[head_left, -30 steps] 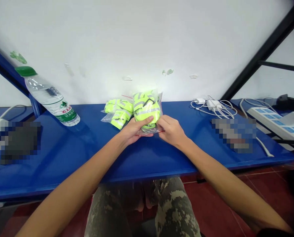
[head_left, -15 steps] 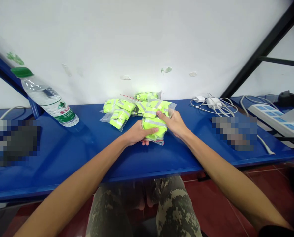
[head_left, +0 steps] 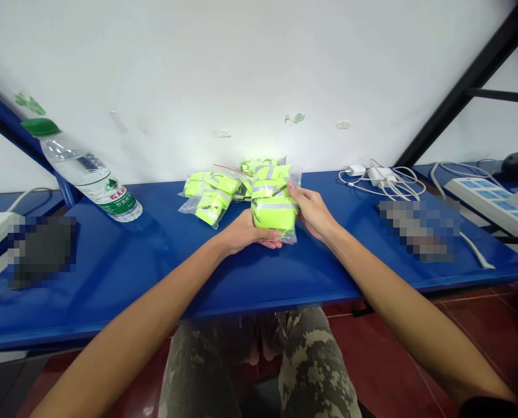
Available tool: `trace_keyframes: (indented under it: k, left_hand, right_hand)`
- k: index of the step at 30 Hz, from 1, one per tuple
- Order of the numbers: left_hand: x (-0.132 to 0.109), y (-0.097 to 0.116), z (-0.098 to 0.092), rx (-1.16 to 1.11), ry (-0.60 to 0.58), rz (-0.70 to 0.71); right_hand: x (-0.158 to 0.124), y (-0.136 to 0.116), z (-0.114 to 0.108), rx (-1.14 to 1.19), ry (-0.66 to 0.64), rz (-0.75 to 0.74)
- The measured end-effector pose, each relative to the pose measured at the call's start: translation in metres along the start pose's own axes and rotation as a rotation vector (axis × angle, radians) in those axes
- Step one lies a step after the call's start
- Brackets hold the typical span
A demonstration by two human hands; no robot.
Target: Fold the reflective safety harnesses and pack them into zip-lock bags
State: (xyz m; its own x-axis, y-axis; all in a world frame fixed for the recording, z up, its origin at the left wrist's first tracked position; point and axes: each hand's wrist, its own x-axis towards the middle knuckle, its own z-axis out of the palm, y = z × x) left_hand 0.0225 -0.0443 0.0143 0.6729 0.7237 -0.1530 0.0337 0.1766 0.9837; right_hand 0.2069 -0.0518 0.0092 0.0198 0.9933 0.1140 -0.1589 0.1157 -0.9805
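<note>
A clear plastic bag with a folded neon yellow-green item and grey reflective bands is held between my two hands above the blue table. My left hand grips its lower left corner, thumb across the bottom edge. At the upper right edge, my right hand pinches the bag with its thumb on the front. Behind and to the left lie several similar bagged items, one of them near the wall and partly hidden by the held bag.
On the left stands a water bottle with a green cap, near a blurred dark object. White chargers and cables, a blurred flat object and a white power strip lie on the right.
The held bag is more upright and its front shows more fully. My left thumb has slid down to the bag's bottom edge, and my right hand has shifted slightly right. The view has moved slightly.
</note>
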Motion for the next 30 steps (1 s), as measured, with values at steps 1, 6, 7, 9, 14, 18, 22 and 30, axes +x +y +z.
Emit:
trace_keyframes:
  k: [1, 6, 7, 9, 14, 18, 22, 30]
  left_hand:
    - [0.001, 0.0, -0.003, -0.024, 0.043, 0.02]
    - [0.005, 0.0, -0.021, -0.06, 0.165, 0.093]
    - [0.004, 0.0, -0.023, -0.052, 0.149, 0.092]
    - [0.003, 0.001, -0.026, -0.034, 0.09, 0.074]
    - [0.0, 0.003, -0.023, -0.046, 0.079, 0.036]
    - [0.002, 0.001, -0.021, -0.1, 0.12, 0.045]
    - [0.004, -0.002, -0.019, -0.164, 0.132, 0.072]
    - [0.004, -0.001, -0.018, -0.151, 0.184, 0.12]
  right_hand:
    - [-0.001, -0.002, 0.0, -0.018, -0.041, 0.048]
    - [-0.005, -0.003, -0.003, -0.122, -0.314, 0.235]
    - [-0.006, -0.002, -0.003, -0.114, -0.324, 0.234]
    - [-0.005, -0.001, -0.005, -0.084, -0.312, 0.227]
    - [-0.004, -0.001, -0.006, -0.03, -0.307, 0.234]
    - [-0.003, -0.001, -0.006, -0.001, -0.332, 0.208]
    - [-0.003, 0.001, -0.005, -0.016, -0.343, 0.186]
    - [-0.004, -0.002, -0.008, 0.023, -0.343, 0.228]
